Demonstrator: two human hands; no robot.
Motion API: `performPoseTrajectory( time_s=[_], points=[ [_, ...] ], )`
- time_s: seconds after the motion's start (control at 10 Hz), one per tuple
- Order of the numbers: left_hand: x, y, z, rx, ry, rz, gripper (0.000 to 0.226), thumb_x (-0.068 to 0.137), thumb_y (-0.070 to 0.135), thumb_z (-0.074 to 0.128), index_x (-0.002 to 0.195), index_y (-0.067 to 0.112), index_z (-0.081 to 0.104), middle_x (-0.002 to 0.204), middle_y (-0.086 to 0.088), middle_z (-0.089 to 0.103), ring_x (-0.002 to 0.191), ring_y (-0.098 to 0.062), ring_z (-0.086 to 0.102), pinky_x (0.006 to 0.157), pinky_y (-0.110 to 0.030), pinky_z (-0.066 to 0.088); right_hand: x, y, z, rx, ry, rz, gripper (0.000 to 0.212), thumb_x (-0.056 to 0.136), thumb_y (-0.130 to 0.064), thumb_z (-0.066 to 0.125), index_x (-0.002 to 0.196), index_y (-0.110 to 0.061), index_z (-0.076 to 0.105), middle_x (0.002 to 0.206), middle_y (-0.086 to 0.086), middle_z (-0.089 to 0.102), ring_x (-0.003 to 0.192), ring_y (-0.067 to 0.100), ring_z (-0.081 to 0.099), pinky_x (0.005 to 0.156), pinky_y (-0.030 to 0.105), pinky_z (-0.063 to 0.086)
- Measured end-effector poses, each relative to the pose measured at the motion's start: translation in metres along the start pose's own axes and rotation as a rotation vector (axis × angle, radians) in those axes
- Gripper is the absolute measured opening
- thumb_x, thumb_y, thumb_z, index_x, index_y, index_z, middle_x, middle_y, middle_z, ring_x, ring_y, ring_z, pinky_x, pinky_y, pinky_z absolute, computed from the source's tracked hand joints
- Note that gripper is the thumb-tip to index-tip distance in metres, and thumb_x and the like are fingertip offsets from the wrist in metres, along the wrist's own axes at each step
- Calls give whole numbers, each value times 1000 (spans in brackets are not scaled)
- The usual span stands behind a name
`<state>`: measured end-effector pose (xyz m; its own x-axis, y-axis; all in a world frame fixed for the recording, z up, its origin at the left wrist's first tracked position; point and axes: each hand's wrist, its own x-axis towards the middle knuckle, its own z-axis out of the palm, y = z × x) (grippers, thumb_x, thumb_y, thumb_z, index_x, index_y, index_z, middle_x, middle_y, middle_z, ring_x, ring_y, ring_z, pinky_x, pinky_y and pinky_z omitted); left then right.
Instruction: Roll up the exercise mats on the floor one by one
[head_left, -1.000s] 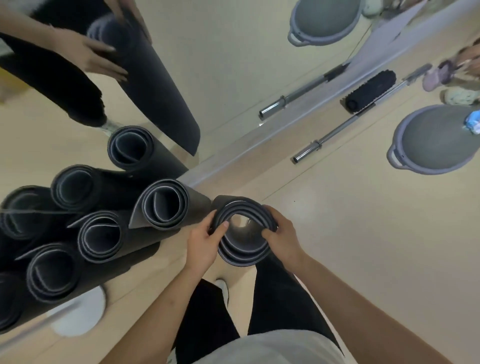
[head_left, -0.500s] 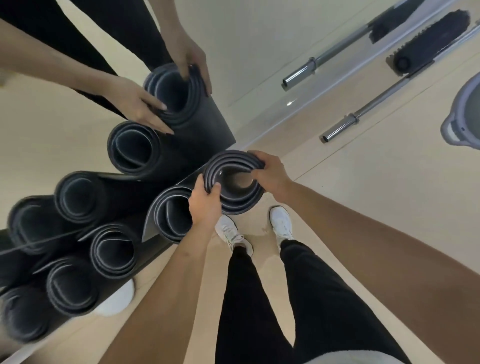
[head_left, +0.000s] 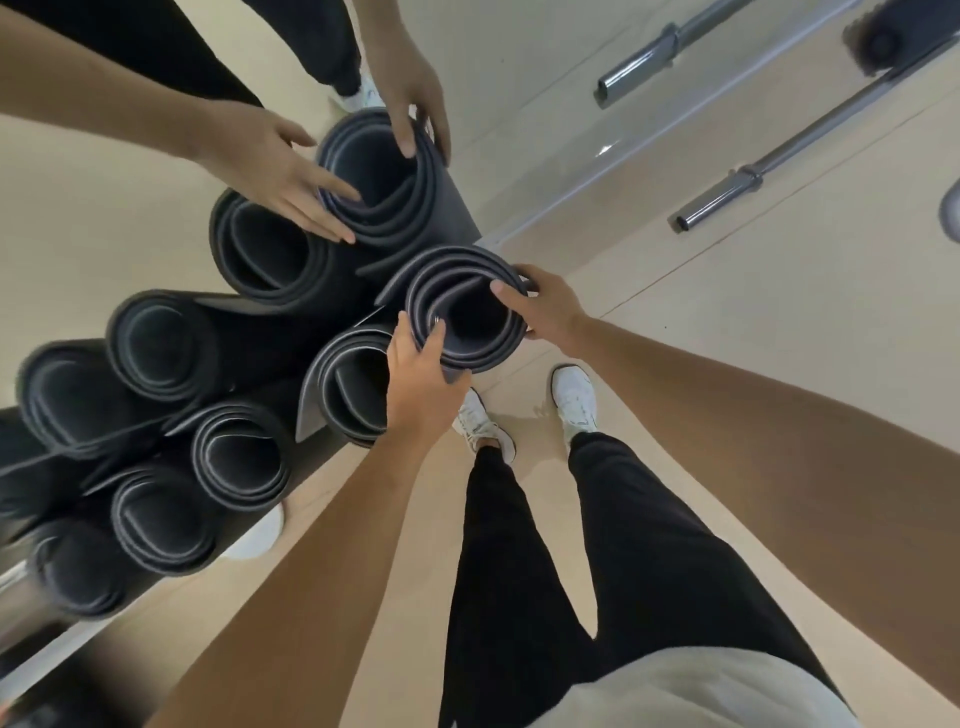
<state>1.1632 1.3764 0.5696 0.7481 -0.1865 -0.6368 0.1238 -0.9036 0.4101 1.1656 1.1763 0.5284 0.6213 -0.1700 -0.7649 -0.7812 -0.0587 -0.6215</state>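
Note:
A rolled dark grey exercise mat (head_left: 457, 291) stands upright against a wall mirror, seen from above as a spiral. My left hand (head_left: 423, 374) grips its near-left rim, thumb curled over the edge. My right hand (head_left: 545, 306) holds the right rim, fingertips hooked over the top. Several other rolled mats (head_left: 239, 452) stand upright in a row to the left, the nearest (head_left: 348, 395) touching the held one. The mirror repeats the mat and both hands above.
The mirror's base strip (head_left: 545, 218) runs diagonally from upper right to lower left. A steel barbell (head_left: 779, 161) lies on the beige floor at the upper right, beside a black foam roller (head_left: 883, 41). My white shoes (head_left: 571, 400) stand just right of the mats.
The held mat has moved in toward the mirror and now stands against the row. My head has tilted further down, so the rolls look larger.

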Motion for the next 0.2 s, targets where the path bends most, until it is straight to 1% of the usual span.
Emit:
performPoseTrajectory(
  time_s=[0.1,0.2],
  points=[
    [-9,-1,0,-16,17,4,70,96,26,71,158,21,41,173,-8,7,159,-24,0,125,-41,17,-6,-3,-5,-60,5,-9,48,95,-45,69,135,-20,61,114,-2,66,111,24,66,97,48,57],
    [-14,-4,-10,-20,8,-11,63,96,27,69,154,22,47,171,-6,19,157,-25,10,122,-45,25,-14,-3,-9,-100,8,8,51,96,-40,69,141,-18,58,121,2,64,120,27,61,102,49,54]
  ],
)
